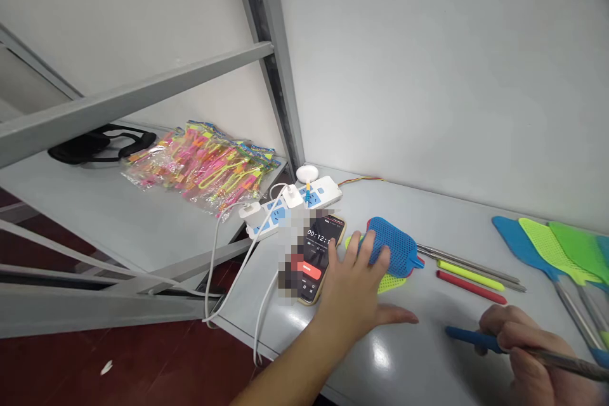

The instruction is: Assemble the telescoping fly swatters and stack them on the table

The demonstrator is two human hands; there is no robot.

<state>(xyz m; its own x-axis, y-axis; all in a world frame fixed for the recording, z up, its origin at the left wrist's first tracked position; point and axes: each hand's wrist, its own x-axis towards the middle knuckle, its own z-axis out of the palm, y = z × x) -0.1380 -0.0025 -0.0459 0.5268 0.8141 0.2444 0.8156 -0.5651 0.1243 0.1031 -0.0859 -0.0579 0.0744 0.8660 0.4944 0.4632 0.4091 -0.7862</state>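
My left hand (pixel 354 288) lies flat and open on the grey table (pixel 413 355), fingers spread, its fingertips touching a stack of fly swatter heads with a blue one (pixel 397 244) on top and a yellow-green one (pixel 391 283) beneath. A phone (pixel 320 258) showing a running timer lies just left of that hand. My right hand (pixel 521 346) is closed around a metal rod with a blue grip (pixel 469 337), near the table's front right.
A yellow-handled rod (pixel 469 275) and a red-handled rod (pixel 471 287) lie between my hands. More swatters (pixel 556 244) lie at the far right. White power strips (pixel 295 200) with cables sit by a grey post. A bag of colourful toys (pixel 204 162) rests on the left shelf.
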